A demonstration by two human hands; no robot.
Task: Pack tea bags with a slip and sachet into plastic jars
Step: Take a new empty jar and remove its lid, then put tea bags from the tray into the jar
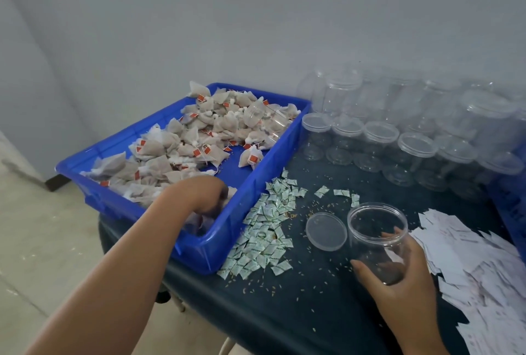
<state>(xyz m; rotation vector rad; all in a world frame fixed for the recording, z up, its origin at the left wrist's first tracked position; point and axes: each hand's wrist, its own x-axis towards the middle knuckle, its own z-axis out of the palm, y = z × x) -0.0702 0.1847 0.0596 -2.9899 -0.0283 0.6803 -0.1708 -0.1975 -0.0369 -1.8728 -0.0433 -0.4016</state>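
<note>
Blue tray (256, 183): my left fingers (216, 203) are dug among the tea bags (185, 144) at its near corner; whether they have caught one I cannot tell.
Jar (377, 240): my right fingers (370, 272) wrap its side, mouth up for filling.
Lid (326, 231): off, on the table (313, 312) just left of them.
Sachets (267, 229), slips (484, 269): either side of the jar, handy.

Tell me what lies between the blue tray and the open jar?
The head view shows a heap of small sachets beside the blue tray, then a loose clear lid next to the open jar, with grains scattered around.
</note>
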